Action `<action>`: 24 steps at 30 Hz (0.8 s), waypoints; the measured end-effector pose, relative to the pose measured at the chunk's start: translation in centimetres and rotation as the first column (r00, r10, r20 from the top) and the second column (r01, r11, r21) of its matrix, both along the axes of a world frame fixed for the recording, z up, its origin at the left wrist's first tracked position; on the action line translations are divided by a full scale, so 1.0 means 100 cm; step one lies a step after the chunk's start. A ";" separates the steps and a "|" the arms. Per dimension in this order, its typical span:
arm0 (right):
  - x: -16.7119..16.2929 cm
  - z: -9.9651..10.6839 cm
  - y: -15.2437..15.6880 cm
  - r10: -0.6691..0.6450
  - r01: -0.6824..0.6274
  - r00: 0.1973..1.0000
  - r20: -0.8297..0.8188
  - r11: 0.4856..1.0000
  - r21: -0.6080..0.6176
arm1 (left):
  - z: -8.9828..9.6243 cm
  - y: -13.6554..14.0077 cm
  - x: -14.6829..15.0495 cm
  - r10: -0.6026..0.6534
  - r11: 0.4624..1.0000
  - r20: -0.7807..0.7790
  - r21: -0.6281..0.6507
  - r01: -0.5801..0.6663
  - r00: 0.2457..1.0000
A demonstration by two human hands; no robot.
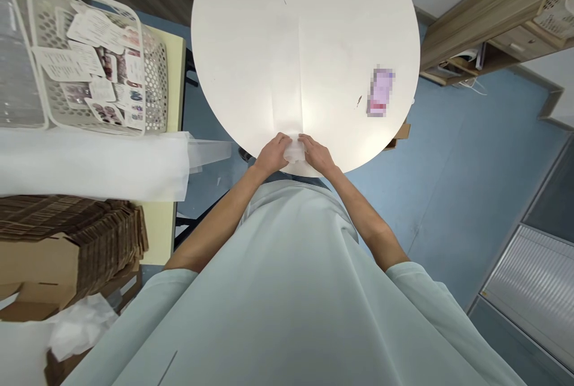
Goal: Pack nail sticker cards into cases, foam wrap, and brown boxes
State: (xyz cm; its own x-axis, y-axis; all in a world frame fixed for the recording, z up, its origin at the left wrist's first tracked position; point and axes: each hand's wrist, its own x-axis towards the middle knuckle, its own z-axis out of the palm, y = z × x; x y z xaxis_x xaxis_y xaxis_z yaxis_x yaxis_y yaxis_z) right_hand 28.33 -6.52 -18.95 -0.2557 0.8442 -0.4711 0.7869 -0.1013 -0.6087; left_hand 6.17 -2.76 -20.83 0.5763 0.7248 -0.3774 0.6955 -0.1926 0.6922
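Note:
A long, narrow strip of thin translucent white sheet lies on the round white table, running away from me. At its near end, close to the table's front edge, the sheet looks folded or rolled into a small bundle. My left hand grips the bundle's left side with bent fingers. On the right side, my right hand holds it the same way, fingers curled over the edge. Whether anything is wrapped inside the bundle I cannot tell.
A pixelated pinkish object lies on the table's right. To the left, a side table bears a white perforated basket of carded items, a roll of white sheeting and stacked flattened cardboard boxes. Wooden shelving stands at right.

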 end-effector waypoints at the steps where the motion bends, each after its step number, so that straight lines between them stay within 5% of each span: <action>1: 0.001 -0.001 0.001 -0.012 0.011 1.000 -0.010 1.000 -0.004 | 0.001 0.003 0.000 0.022 1.000 0.003 -0.014 -0.022 1.000; 8: 0.004 -0.011 0.019 -0.141 0.138 0.989 -0.049 0.989 -0.051 | 0.008 0.018 0.001 0.288 0.951 -0.018 -0.112 -0.289 0.957; 16: -0.007 -0.021 0.040 -0.245 0.245 0.969 0.039 0.969 -0.015 | -0.011 0.027 0.007 0.579 0.796 -0.058 -0.172 -0.580 0.813; 24: -0.018 -0.030 0.059 -0.382 0.389 0.917 0.116 0.921 -0.039 | -0.023 0.044 0.021 0.683 0.689 -0.198 -0.142 -0.710 0.703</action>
State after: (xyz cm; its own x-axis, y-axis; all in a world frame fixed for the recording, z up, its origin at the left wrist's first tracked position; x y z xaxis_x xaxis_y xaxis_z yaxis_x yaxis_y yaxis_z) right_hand 26.48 -0.60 -21.92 0.1368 0.8369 -0.5300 0.7377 -0.4431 -0.5093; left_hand 8.32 1.68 -23.08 -0.1248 0.8024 -0.5836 0.6529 0.5093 0.5606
